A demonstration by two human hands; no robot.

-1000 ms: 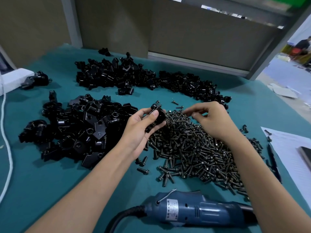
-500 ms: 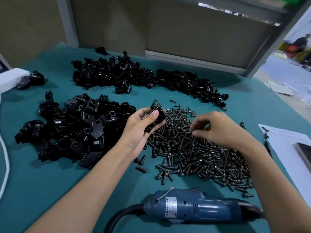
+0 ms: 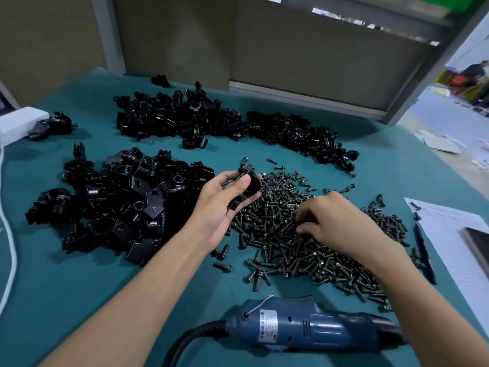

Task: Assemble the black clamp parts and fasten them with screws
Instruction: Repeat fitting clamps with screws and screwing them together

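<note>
My left hand (image 3: 222, 205) grips a black clamp part (image 3: 248, 185) between thumb and fingers, held just above the left edge of the screw pile (image 3: 299, 234). My right hand (image 3: 336, 221) lies palm down on that pile of dark screws with its fingers curled into them; whether it pinches a screw is hidden. A heap of loose black clamp parts (image 3: 119, 205) sits left of my left hand. Another long heap of black parts (image 3: 225, 125) runs across the back of the teal table (image 3: 66, 287).
A blue electric screwdriver (image 3: 312, 327) with a black cable lies near the front edge. At the right lie a sheet of paper (image 3: 455, 234), a dark phone (image 3: 479, 242) and a pen (image 3: 424, 252). A white box (image 3: 16, 125) and white cord (image 3: 10, 250) lie far left.
My right hand moved from the far top of the screw pile down and nearer, and now digs into the pile's middle. My left hand kept the clamp part almost still.
</note>
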